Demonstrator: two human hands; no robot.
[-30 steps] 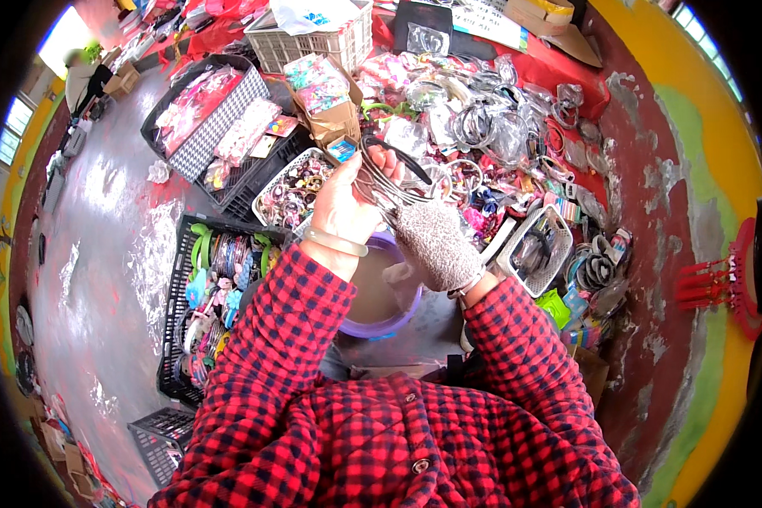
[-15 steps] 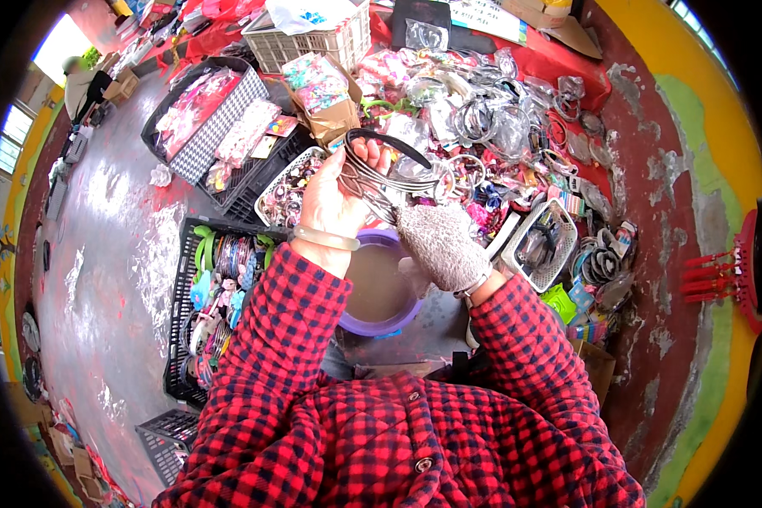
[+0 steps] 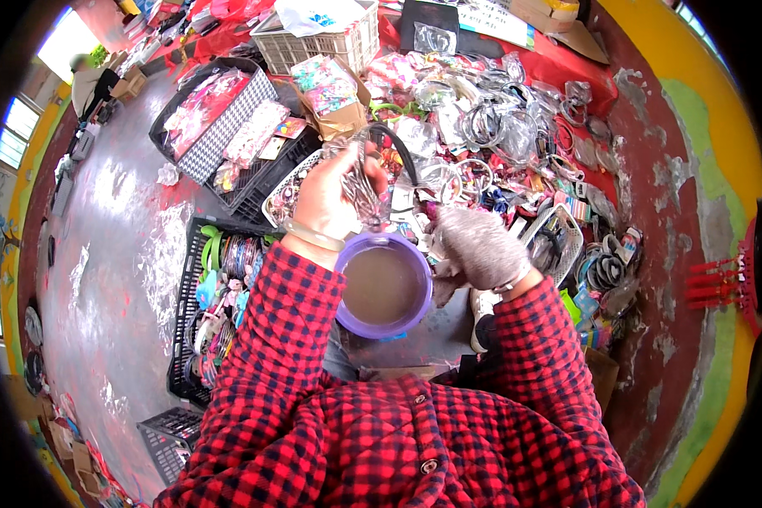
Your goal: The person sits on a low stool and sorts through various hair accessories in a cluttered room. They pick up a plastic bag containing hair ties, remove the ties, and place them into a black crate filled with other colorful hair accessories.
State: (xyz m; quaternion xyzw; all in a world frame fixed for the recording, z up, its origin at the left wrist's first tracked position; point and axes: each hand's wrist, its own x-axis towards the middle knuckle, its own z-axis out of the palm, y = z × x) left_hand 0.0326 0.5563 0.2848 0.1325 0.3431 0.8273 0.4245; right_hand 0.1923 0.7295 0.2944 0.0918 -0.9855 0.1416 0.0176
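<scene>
The purple bowl (image 3: 383,288) sits low in front of the person, just above the red checked jacket (image 3: 398,423), and I use it as the landmark. It looks empty, with a brownish inside.

The left hand (image 3: 334,196) is raised just above the upper left rim of the bowl. Its fingers are closed together around a bundle of thin metal hair clips (image 3: 364,182), which hangs down from the fist toward the bowl rim. A black headband (image 3: 398,152) arches just above and to the right of this bundle; I cannot tell if the hand holds it too. A pale bracelet (image 3: 311,235) sits on the left wrist, to the upper left of the bowl.

The right hand (image 3: 476,250) wears a grey knitted glove and is just to the right of the bowl, close to its rim. The fingers are curled downward, and I cannot tell if they grip something.

Beyond the bowl, further up, many packed hair accessories and rings (image 3: 491,127) lie on a red cloth (image 3: 567,72). To the upper left of the bowl there is a black crate (image 3: 220,127) with pink packets, and a white basket (image 3: 317,42) stands further behind it. To the left of the bowl a second black crate (image 3: 220,288) holds colourful headbands, on the grey floor (image 3: 118,254). To the right of the bowl a small white basket (image 3: 559,241) holds dark items.
</scene>
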